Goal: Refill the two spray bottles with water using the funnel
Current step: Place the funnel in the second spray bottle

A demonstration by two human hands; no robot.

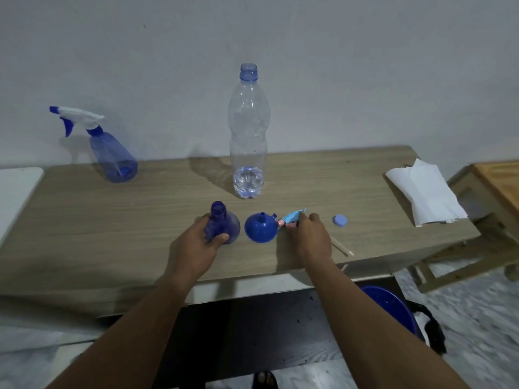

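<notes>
While the left hand [206, 237] grips the open spray bottle [223, 224], the right hand [307, 234] pinches the label [293, 216] on the upside-down funnel [260, 228].

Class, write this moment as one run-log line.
left hand: holds open spray bottle | right hand: at funnel | water bottle: uncapped, nearly empty | second sprayer: capped, far left

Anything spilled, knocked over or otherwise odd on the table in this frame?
No spill shows. The funnel lies upside down, spout up, beside the open spray bottle held by the left hand. The water bottle is nearly empty. The right hand touches a pale blue tag by the funnel; what it is, I cannot tell.
</notes>
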